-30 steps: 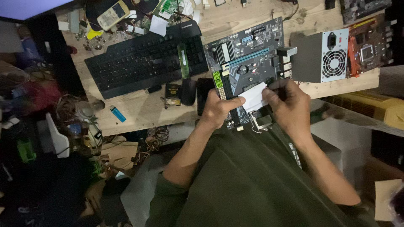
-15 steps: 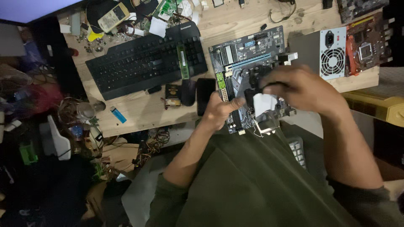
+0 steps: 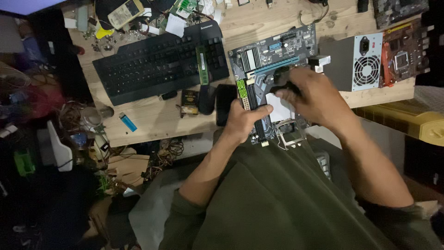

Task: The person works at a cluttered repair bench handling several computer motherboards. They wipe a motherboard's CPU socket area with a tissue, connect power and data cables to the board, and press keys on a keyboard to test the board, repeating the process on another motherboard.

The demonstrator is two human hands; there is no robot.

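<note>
We log one motherboard [image 3: 270, 60]. Our left hand [image 3: 243, 121] grips its near-left edge. Our right hand [image 3: 314, 95] pinches a white pad [image 3: 280, 109] above it; pad lies under the fingertips.

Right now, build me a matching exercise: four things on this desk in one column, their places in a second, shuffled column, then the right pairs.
Things:
1. black keyboard
2. blue lighter
3. grey power supply
4. white cloth

Places:
A. on the motherboard, under the right hand
B. right of the motherboard
C. left of the motherboard
D. near the desk's front edge, below the keyboard

Pairs: 1-C, 2-D, 3-B, 4-A
</note>
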